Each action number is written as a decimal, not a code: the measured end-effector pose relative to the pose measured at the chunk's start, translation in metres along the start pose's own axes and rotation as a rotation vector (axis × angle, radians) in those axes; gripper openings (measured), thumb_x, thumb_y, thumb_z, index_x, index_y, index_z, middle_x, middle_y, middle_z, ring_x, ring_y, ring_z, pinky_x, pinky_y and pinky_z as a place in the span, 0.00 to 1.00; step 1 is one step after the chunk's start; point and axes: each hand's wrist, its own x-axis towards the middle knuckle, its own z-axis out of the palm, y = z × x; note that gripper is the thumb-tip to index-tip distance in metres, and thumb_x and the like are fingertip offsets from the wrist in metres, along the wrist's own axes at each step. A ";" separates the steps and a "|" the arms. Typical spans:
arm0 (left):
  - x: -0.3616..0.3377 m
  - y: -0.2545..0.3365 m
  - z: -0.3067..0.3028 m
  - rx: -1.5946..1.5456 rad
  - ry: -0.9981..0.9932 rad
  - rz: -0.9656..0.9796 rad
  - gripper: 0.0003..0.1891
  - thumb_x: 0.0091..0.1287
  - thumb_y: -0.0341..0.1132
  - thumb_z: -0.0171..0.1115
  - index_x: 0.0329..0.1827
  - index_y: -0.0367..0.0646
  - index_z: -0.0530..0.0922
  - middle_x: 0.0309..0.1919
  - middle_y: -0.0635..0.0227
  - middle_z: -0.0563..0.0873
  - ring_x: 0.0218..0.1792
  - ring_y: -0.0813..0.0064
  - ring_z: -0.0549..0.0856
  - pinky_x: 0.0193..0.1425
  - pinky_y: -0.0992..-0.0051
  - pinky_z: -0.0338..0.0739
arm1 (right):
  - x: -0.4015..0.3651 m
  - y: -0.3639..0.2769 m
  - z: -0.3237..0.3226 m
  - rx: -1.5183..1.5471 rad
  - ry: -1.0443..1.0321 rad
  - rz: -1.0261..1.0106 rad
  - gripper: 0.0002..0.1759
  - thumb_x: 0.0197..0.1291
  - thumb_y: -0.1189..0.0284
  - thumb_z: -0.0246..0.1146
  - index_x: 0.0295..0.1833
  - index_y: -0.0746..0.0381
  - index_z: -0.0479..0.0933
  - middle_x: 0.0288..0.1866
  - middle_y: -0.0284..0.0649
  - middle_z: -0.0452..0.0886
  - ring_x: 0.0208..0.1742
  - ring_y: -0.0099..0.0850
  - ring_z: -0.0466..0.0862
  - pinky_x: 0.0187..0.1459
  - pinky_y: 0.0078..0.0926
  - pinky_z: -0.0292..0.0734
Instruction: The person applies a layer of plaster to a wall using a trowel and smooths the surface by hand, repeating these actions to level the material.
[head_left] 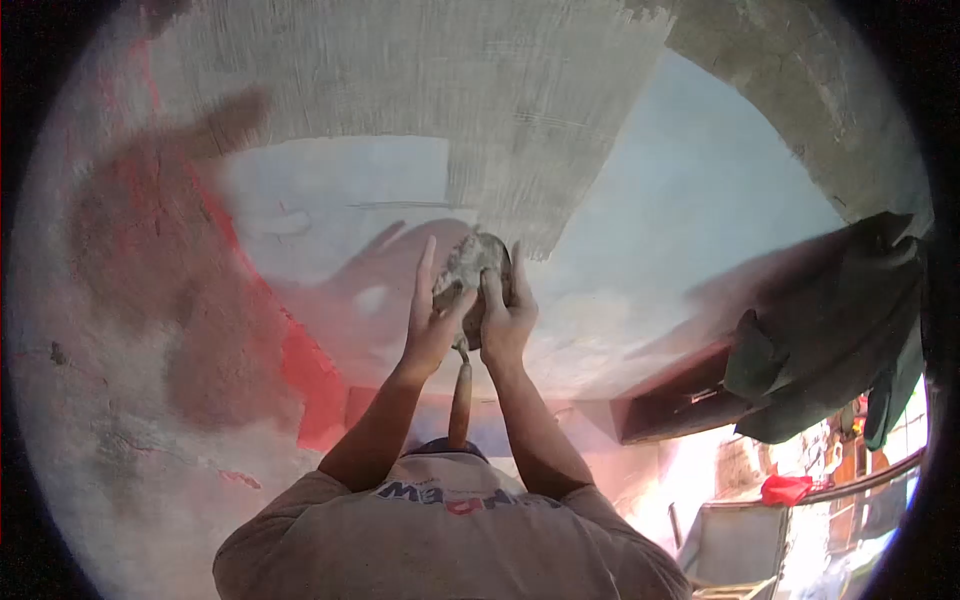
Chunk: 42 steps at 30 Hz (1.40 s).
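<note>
Between my two hands is a trowel with a wooden handle (461, 400) that hangs down towards my chest. A lump of grey, wet-looking mortar (463, 265) covers much of its dark blade (497, 252). My left hand (432, 325) is closed along the blade's left side, its thumb reaching in over the mortar and its index finger pointing up. On the other side my right hand (508, 318) grips the edge, with the thumb against the blade and mortar. Neither hand is on the handle. Fingers behind the blade are hidden.
In front rises a wall with combed grey plaster (400, 80), a smooth pale patch (700, 150) and a red band (308, 385). Dark cloth (830, 340) hangs at right over a ledge-like edge. Below it are a red cloth (786, 489) and a pale panel (738, 545).
</note>
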 end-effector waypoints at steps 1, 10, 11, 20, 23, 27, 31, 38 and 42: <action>0.009 0.009 -0.002 0.048 0.021 0.035 0.39 0.76 0.26 0.63 0.88 0.40 0.55 0.75 0.55 0.77 0.71 0.69 0.79 0.76 0.68 0.72 | 0.005 0.009 0.011 -0.034 -0.024 -0.070 0.27 0.75 0.74 0.65 0.76 0.71 0.75 0.68 0.51 0.85 0.62 0.27 0.83 0.64 0.27 0.78; 0.047 -0.017 -0.037 0.153 0.051 0.221 0.32 0.77 0.23 0.61 0.83 0.32 0.65 0.72 0.52 0.81 0.66 0.73 0.82 0.69 0.72 0.78 | 0.026 0.025 0.045 -0.410 -0.021 -0.340 0.20 0.73 0.71 0.69 0.67 0.64 0.84 0.38 0.53 0.93 0.35 0.17 0.86 0.39 0.24 0.82; 0.045 -0.017 -0.041 0.134 0.050 0.155 0.29 0.77 0.23 0.61 0.81 0.30 0.68 0.72 0.51 0.82 0.67 0.73 0.82 0.70 0.73 0.78 | 0.024 0.027 0.046 -0.411 -0.034 -0.269 0.20 0.72 0.71 0.69 0.67 0.64 0.85 0.41 0.53 0.93 0.39 0.21 0.90 0.42 0.25 0.84; 0.054 -0.034 -0.044 0.104 0.091 0.191 0.25 0.75 0.23 0.62 0.75 0.29 0.76 0.71 0.52 0.82 0.71 0.69 0.81 0.76 0.71 0.74 | 0.033 0.040 0.056 -0.372 0.039 -0.359 0.19 0.70 0.71 0.71 0.63 0.65 0.87 0.51 0.55 0.92 0.50 0.27 0.93 0.51 0.26 0.85; 0.058 -0.013 -0.038 0.102 0.083 0.160 0.25 0.75 0.23 0.62 0.75 0.28 0.75 0.72 0.51 0.82 0.72 0.69 0.80 0.76 0.71 0.73 | 0.036 0.026 0.059 -0.310 0.013 -0.203 0.19 0.71 0.72 0.70 0.64 0.67 0.85 0.52 0.54 0.92 0.53 0.26 0.92 0.54 0.26 0.84; 0.066 -0.005 -0.036 0.167 0.099 0.174 0.24 0.76 0.23 0.62 0.74 0.27 0.76 0.72 0.51 0.82 0.72 0.68 0.80 0.77 0.71 0.72 | 0.045 0.025 0.062 -0.263 0.002 -0.315 0.20 0.72 0.72 0.69 0.65 0.68 0.84 0.56 0.54 0.91 0.56 0.26 0.90 0.57 0.25 0.83; 0.058 -0.010 -0.038 0.171 0.112 0.156 0.23 0.76 0.24 0.62 0.73 0.27 0.76 0.71 0.51 0.83 0.71 0.69 0.80 0.76 0.71 0.72 | 0.039 0.034 0.059 -0.275 0.003 -0.309 0.20 0.72 0.72 0.69 0.65 0.69 0.84 0.58 0.54 0.91 0.58 0.29 0.90 0.58 0.26 0.83; 0.051 -0.016 -0.044 0.189 0.104 0.143 0.25 0.76 0.23 0.62 0.76 0.28 0.74 0.69 0.55 0.84 0.66 0.74 0.82 0.72 0.74 0.74 | 0.032 0.042 0.055 -0.263 -0.012 -0.253 0.20 0.72 0.72 0.69 0.66 0.68 0.84 0.58 0.55 0.90 0.57 0.28 0.90 0.57 0.26 0.83; 0.059 -0.015 -0.043 0.207 0.104 0.190 0.24 0.76 0.23 0.62 0.75 0.27 0.75 0.68 0.56 0.85 0.66 0.74 0.83 0.72 0.74 0.74 | 0.034 0.029 0.059 -0.245 -0.019 -0.211 0.20 0.71 0.74 0.69 0.67 0.67 0.84 0.58 0.53 0.91 0.55 0.25 0.90 0.54 0.25 0.83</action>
